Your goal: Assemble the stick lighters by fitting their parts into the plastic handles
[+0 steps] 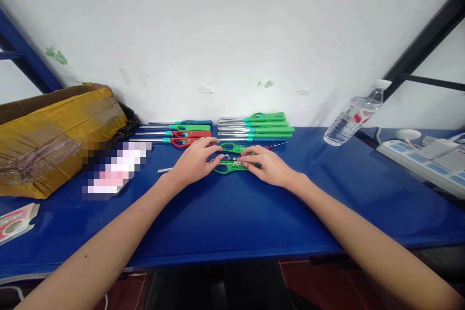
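An opened green stick lighter (228, 168) lies on the blue table, its pale inner parts and a thin wire showing. Its metal tube sticks out to the left, partly covered by my left hand (198, 159). That hand arches over the tube, thumb and forefinger apart, the thumb tip close to the wire. My right hand (268, 164) has its fingers closed around the right end of the lighter, fingertips at the white inner parts. Just behind lies a separate green half shell (232, 147), partly hidden by the right fingers.
Behind my hands lie a left row of blue, green and red stick lighters (192, 134) and a right stack of mostly green ones (269, 123). A thin screwdriver (276, 145) lies nearby. Left are a taped carton (61, 140) and a blurred phone (116, 169); right, a water bottle (354, 116) and power strip (417, 160).
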A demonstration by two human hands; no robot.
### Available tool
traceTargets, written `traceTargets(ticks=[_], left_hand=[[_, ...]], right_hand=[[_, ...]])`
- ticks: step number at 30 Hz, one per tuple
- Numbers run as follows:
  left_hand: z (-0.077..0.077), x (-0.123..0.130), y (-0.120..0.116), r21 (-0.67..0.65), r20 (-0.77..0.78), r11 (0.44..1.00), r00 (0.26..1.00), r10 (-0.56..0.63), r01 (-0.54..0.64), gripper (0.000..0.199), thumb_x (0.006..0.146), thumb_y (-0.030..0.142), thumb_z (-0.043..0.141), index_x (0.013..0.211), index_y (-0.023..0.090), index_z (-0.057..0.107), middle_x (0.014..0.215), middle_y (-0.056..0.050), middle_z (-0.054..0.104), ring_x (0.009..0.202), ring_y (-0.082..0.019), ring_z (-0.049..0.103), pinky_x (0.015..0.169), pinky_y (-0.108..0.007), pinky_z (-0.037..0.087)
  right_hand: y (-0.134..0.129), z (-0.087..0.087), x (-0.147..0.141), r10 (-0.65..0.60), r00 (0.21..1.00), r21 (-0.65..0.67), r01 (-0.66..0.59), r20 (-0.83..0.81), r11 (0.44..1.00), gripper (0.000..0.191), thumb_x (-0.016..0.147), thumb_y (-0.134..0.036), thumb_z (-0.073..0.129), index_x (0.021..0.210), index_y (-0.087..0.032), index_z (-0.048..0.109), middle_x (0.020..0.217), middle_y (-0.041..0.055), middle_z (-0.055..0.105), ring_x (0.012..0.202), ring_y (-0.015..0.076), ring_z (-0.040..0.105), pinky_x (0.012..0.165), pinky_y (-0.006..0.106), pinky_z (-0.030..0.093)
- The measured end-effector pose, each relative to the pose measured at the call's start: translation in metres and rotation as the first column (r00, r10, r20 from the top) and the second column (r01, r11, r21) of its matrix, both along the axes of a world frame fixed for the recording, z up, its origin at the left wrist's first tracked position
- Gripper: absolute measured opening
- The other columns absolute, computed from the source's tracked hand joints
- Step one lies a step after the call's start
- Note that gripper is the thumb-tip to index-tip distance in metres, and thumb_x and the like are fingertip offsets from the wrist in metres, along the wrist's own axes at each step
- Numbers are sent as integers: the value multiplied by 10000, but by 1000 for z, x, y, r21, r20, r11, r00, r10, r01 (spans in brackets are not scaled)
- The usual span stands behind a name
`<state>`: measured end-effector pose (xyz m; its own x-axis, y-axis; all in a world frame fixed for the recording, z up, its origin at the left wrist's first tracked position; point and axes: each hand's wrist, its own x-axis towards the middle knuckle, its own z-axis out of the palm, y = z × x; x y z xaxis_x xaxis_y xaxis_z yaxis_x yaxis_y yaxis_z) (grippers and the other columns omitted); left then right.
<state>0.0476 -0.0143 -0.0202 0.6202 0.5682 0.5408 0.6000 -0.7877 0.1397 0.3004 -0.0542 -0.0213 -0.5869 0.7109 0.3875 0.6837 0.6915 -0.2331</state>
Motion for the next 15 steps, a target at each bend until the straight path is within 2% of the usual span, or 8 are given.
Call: traceTargets(ticks=[4,12,15], left_hand=[[0,-5,4,-4,-36,1000,999,30,-30,281,956,340,484,1043,171,691,1213,-126,592,1125,-268,573,984,-452,474],[0,-8,8,-59,-116,998,993,-21,14,284,951,316,479,996,173,720,1146,-114,628,1094,-263,576,964,-428,481],[2,-11,10,-83,-163,996,986,-27,14,257,916,250,491,928,172,735,1124,-115,637,1102,-274,567,972,-438,469]], right_hand=[[-1,2,0,-4,1000,19,4,2,1000,274,950,-254,492,1098,-223,721,1139,101,657,1031,225,621,879,397,530],[-4,5,-1,9,1000,20,-9,17,1000,261,942,-247,507,1060,-190,732,1131,117,661,1027,238,624,877,414,531],[-4,5,-1,13,1000,38,-13,3,999,262,944,-243,500,1053,-183,731,1135,121,659,1030,240,620,872,411,530]])
